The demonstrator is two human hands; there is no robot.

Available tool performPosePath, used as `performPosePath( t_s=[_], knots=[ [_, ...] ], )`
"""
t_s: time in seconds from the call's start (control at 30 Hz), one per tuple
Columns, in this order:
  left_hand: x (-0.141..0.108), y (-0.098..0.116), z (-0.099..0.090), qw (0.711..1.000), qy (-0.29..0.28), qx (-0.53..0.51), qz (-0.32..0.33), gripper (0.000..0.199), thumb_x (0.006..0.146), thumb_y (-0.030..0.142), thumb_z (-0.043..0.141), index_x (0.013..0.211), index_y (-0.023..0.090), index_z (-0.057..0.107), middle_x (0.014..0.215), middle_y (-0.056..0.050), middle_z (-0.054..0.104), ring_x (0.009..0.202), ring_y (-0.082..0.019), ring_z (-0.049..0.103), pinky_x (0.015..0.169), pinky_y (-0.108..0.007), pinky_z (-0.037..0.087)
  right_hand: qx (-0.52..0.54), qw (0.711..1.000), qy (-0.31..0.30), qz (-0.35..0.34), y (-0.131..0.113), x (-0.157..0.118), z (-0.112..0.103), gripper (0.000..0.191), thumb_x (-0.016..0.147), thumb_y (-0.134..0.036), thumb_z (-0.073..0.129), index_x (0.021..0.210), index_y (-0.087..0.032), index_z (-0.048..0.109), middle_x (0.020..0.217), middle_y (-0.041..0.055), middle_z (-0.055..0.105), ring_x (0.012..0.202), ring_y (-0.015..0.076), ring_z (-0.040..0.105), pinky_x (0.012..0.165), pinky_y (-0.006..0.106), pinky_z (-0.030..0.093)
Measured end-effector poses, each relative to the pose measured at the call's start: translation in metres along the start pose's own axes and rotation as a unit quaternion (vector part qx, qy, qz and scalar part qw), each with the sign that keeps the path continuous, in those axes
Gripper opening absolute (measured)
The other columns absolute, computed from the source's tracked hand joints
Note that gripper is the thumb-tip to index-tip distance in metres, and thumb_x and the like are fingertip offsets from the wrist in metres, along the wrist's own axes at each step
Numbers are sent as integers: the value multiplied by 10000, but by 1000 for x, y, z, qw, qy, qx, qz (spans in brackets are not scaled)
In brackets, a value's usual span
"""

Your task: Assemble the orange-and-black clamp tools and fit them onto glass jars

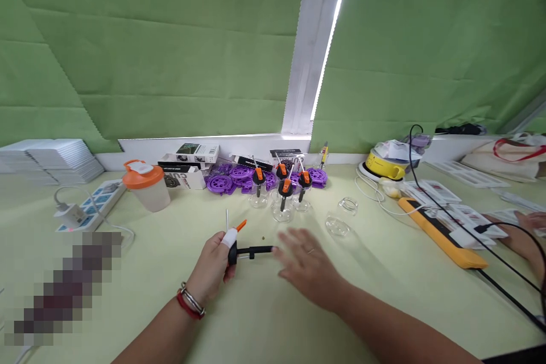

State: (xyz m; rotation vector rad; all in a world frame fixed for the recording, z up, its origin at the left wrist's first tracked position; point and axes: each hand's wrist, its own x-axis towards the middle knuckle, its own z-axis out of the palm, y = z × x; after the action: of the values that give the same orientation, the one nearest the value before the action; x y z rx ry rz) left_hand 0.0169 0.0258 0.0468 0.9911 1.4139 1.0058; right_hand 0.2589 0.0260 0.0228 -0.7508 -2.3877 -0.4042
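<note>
My left hand [213, 264] is closed around a black bottle stopper [232, 253] with an orange lever and a thin clear straw, its black tube [256, 249] pointing right. One fingertip of that hand is wrapped in white. At the tube's tip is my right hand [305, 261], fingers spread and blurred by motion; whether it touches the tube I cannot tell. Beyond the hands stand several glass bottles [282, 213] fitted with similar black stoppers with orange levers. A clear glass bottle without a stopper [338, 226] is to their right. A tiny dark bit [263, 238] lies on the table.
Purple plastic reels [220, 184] and small boxes [185, 177] line the back. An orange-lidded shaker [149, 187] and power strip [91, 205] are left. At right are a yellow pot [384, 165], an orange power strip [441, 233], cables and another person's arm [516, 239].
</note>
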Motion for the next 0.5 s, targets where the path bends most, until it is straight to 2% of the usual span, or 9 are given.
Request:
performPosePath(
  t_s=[0.03,0.1,0.2,0.3,0.37,0.4,0.47,0.5],
  knots=[
    [-3,1,3,1000,-15,-8,-2,414,783,615,469,670,225,392,392,88,399,292,-97,379,302,-205,251,13,999,-16,-43,-12,10,5,364,865,-175,534,1224,-238,532,1276,123,558,1219,293,461,999,516,379],
    [-8,2,7,998,-48,-32,-16,418,776,620,476,668,223,400,406,89,405,287,-95,382,296,-209,257,45,997,-2,-55,-27,24,14,304,882,-96,445,1137,-191,581,1075,127,642,1021,243,569,891,445,467],
    [-11,7,7,995,-76,-52,-24,430,767,629,476,675,213,416,484,67,469,316,-94,420,310,-217,286,128,991,18,36,-30,36,21,275,892,-67,378,1053,-141,588,926,127,641,884,213,574,799,381,503],
    [-11,15,0,997,-71,9,-9,441,795,632,410,657,213,417,492,46,479,344,-121,460,346,-248,337,247,959,12,135,-22,43,13,228,897,-115,395,1031,-176,569,962,102,624,903,202,562,788,354,504],
    [-13,20,-8,991,-35,123,45,444,832,603,353,649,209,445,468,29,472,384,-147,485,400,-276,380,319,925,-4,208,-15,47,5,194,890,-158,422,1012,-199,568,960,77,623,894,192,569,788,343,499],
    [-14,21,-12,977,-3,190,99,433,845,576,352,676,200,485,505,7,509,443,-162,517,452,-292,411,352,901,-10,253,-12,48,2,184,885,-176,434,1007,-204,569,954,67,625,887,187,575,788,339,497],
    [-18,20,-17,930,51,288,222,366,835,518,431,868,183,572,759,-66,631,676,-211,599,612,-334,473,427,838,-29,340,-5,48,-1,180,870,-201,459,1010,-203,572,924,48,626,853,172,587,773,324,495],
    [-19,17,-18,911,52,310,268,378,812,490,495,1022,184,569,947,-102,643,821,-237,609,705,-357,483,468,802,-47,370,-2,48,1,182,860,-207,472,1012,-199,573,895,38,625,819,162,591,757,314,496]
  ],
)
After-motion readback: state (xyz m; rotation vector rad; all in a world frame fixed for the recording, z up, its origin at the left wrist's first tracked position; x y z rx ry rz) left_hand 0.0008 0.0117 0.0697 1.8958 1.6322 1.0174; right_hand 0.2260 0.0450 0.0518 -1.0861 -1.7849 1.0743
